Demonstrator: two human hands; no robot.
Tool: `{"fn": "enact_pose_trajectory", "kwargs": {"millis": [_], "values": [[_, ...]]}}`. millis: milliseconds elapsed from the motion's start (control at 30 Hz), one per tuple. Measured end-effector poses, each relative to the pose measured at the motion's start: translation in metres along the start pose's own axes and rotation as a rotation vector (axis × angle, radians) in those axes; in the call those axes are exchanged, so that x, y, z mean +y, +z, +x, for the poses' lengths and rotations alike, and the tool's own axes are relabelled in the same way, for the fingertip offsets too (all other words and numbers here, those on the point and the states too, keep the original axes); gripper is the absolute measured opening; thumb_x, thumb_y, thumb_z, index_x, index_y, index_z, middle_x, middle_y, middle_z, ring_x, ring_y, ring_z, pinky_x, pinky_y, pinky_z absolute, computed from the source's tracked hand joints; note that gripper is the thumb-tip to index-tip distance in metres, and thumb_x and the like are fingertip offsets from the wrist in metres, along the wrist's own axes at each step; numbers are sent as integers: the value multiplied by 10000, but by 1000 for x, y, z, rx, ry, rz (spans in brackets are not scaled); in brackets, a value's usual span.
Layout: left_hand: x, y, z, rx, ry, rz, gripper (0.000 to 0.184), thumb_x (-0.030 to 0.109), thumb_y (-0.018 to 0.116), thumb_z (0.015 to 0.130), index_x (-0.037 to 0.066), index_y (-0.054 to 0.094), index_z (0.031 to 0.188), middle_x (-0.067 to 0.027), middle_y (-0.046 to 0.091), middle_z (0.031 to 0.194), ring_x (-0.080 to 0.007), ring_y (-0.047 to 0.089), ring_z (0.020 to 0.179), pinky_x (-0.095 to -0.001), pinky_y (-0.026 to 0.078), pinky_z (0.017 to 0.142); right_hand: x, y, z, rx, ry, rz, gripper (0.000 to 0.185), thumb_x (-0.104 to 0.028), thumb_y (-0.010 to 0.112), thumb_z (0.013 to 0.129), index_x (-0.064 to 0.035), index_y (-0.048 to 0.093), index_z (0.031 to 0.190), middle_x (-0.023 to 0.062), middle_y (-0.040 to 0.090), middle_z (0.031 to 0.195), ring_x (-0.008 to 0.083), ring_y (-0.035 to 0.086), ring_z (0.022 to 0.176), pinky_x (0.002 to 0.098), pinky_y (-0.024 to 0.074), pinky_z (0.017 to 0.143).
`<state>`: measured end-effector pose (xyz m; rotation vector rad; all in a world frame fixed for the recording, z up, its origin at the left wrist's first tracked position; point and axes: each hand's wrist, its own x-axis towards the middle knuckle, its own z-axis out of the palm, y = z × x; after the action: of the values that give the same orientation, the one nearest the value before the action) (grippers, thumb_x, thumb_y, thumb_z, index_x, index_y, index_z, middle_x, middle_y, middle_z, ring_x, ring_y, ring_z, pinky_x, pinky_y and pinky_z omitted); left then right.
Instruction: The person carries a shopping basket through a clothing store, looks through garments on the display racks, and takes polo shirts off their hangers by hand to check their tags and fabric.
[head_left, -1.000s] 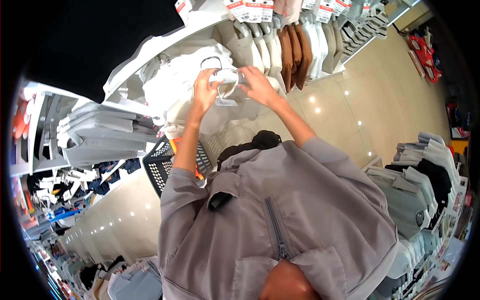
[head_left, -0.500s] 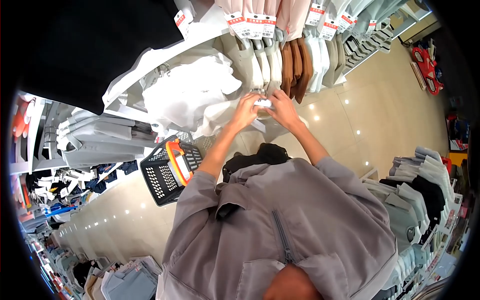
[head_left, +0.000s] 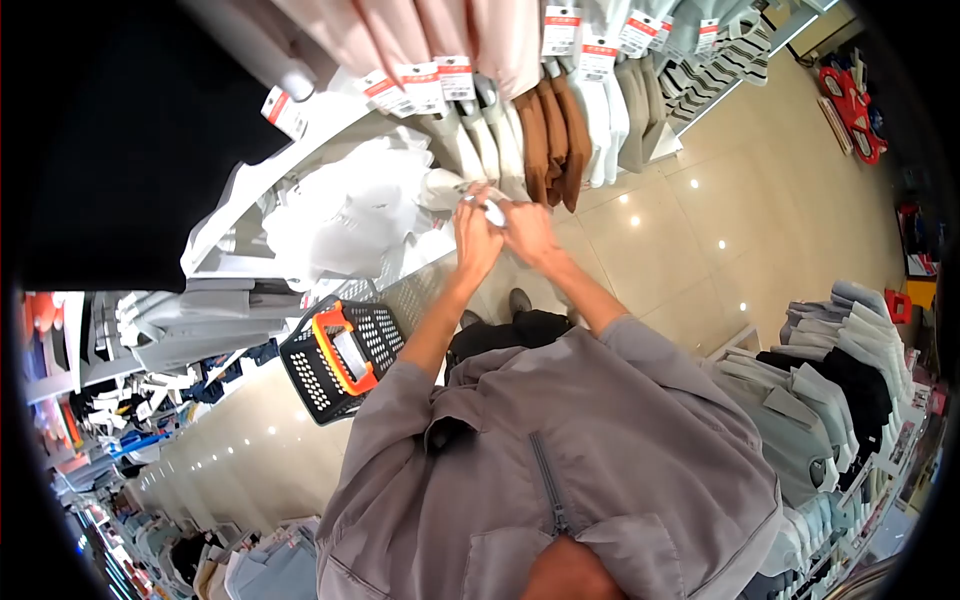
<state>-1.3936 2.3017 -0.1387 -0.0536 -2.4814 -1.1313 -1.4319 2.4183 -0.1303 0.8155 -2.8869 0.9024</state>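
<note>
In front of the rack, my left hand (head_left: 477,243) and my right hand (head_left: 530,236) are close together, both with bent fingers closed. Between their fingertips is a small white piece (head_left: 494,213), too small and blurred to name. Just beyond the fingers hang several cream garments (head_left: 482,145), whose lower ends come close to or touch my fingertips; I cannot tell which. Brown garments (head_left: 552,140) hang right of them, and white shirts (head_left: 345,210) hang to the left of my hands.
A black shopping basket (head_left: 310,385) with an orange handle stands on the tiled floor at left. Pink garments with price tags (head_left: 455,78) hang above. Grey shirts (head_left: 200,325) hang at left, and another rack of shirts (head_left: 800,415) is at right. A dark panel (head_left: 110,150) fills the upper left.
My hands have shifted slightly left and down in view, still together around the white piece. The cream fabric that hung below my hands no longer shows there. My head view has moved, showing my shoes.
</note>
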Motion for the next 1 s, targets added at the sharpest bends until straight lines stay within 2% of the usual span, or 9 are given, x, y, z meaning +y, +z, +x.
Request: {"fn": "enact_pose_trajectory", "kwargs": {"millis": [33,67,100,200,267,400,700,767,1000], "values": [[3,7,1,167,-51,-28,557,-65,532,698,-21,495,1252,-252,500,1224,-396,455,1142,-455,325,994,1,9,3,-4,1,14,246,-170,676,715,18,601,855,211,647,773,387,637,720,459,503,661],[4,10,0,153,-163,-26,624,-64,527,682,-71,420,1296,-305,452,1255,-436,430,1159,-455,320,1007,4,16,7,-9,0,30,238,-170,665,723,18,596,853,214,646,760,389,637,713,464,504,655],[5,9,2,121,-297,-7,632,-55,536,678,-84,410,1297,-296,399,1329,-429,395,1211,-436,290,1044,4,17,10,-4,0,33,238,-170,665,723,18,596,853,214,646,760,389,637,713,464,504,655],[-11,26,-2,287,-321,73,588,7,563,725,-73,428,1292,-283,493,1248,-389,476,1164,-397,358,996,7,19,18,11,94,84,205,-149,645,733,10,575,841,222,644,786,401,634,725,473,503,651],[-14,25,-1,122,-525,-312,523,131,617,768,-78,493,1231,-244,602,1098,-332,586,1021,-359,438,897,8,19,20,41,105,115,203,-144,636,734,8,561,847,228,639,779,409,626,727,478,493,645],[-62,34,12,83,-739,-380,432,278,669,774,-40,627,1064,-188,665,941,-263,633,865,-336,475,782,9,30,30,81,139,175,203,-135,614,751,1,546,885,224,638,779,411,618,722,482,480,637],[-31,11,48,189,-699,-312,322,228,710,769,-3,666,988,-140,686,885,-212,651,809,-320,486,752,-2,22,57,138,106,197,115,-128,596,772,-23,598,820,220,631,728,398,618,675,473,480,621],[-52,18,52,213,-506,-325,316,227,715,761,5,670,982,-135,693,876,-217,662,793,-324,492,738,-5,20,66,187,109,101,122,-147,593,788,-32,603,829,221,630,709,398,619,667,471,483,620],[-40,5,85,203,-641,-254,334,209,685,777,1,629,1033,-204,669,913,-347,649,860,-404,494,755,-17,16,97,189,134,-14,193,-194,562,840,-14,608,787,245,604,668,419,609,658,494,463,607]]}}
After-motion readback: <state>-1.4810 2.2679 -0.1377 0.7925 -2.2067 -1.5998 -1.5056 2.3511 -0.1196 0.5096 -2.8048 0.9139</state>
